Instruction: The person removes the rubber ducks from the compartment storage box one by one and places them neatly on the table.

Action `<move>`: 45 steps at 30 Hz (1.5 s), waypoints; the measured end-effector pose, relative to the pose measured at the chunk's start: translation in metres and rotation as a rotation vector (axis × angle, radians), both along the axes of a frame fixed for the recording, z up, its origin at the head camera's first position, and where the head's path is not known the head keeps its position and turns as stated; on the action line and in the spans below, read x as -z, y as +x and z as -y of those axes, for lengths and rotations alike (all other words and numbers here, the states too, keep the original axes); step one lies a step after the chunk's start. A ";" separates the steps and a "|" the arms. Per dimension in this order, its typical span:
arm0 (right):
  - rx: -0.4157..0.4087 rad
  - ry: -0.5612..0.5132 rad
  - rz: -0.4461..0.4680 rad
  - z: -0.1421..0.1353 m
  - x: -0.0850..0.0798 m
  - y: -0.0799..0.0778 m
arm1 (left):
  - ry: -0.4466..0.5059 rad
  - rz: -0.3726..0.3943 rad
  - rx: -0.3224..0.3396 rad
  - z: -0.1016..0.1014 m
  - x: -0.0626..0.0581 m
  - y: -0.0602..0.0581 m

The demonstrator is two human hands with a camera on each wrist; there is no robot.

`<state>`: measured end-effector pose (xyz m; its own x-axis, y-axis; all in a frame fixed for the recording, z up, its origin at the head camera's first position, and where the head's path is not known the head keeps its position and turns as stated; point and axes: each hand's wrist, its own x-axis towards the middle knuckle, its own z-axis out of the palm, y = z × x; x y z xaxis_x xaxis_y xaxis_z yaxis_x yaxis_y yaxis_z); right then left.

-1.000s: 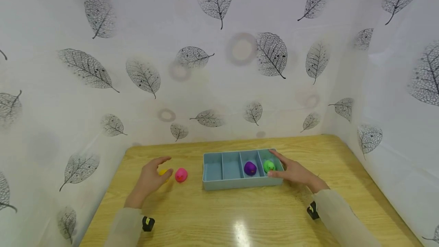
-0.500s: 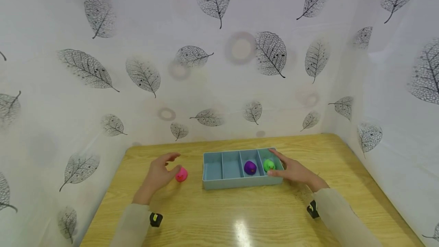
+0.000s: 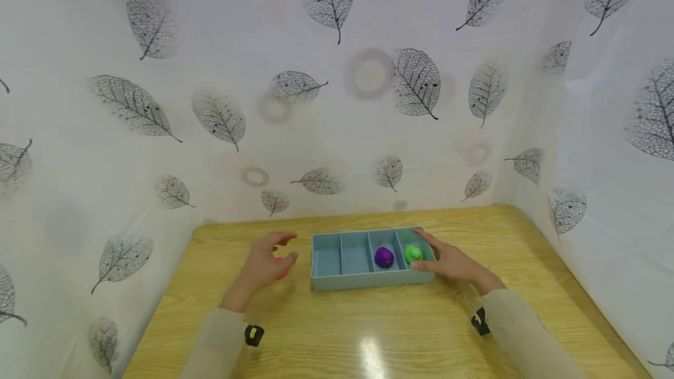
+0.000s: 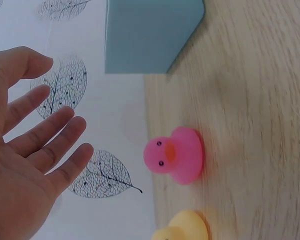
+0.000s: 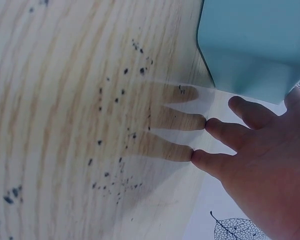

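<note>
My left hand hovers above the table with spread, relaxed fingers and nothing between them. A pink rubber duck stands on the table close by, partly hidden behind that hand in the head view. Beyond it a yellow rubber duck shows at the lower edge of the left wrist view. With thumb and forefinger, my right hand holds the right end of a blue-grey divided tray. Inside, a green rubber duck occupies the rightmost compartment, and a purple rubber duck the one beside it. The two left compartments hold nothing.
The wooden table meets a white, leaf-patterned curtain at the back and sides. Dark specks mark the tabletop near my right hand.
My left hand has moved right, from over the yellow duck to beyond the pink duck and nearer the tray. The right hand, the tray and its two ducks stay in place.
</note>
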<state>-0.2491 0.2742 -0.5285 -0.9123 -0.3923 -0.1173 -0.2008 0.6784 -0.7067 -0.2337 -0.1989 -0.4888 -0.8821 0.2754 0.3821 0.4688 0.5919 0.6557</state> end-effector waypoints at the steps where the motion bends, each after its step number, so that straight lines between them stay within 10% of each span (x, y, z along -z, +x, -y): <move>1: -0.001 0.001 0.001 0.000 0.000 0.000 | -0.005 -0.013 0.005 -0.002 0.000 0.000; 45: 0.015 0.025 0.002 0.000 0.000 0.000 | 0.022 0.011 0.260 -0.082 -0.003 -0.004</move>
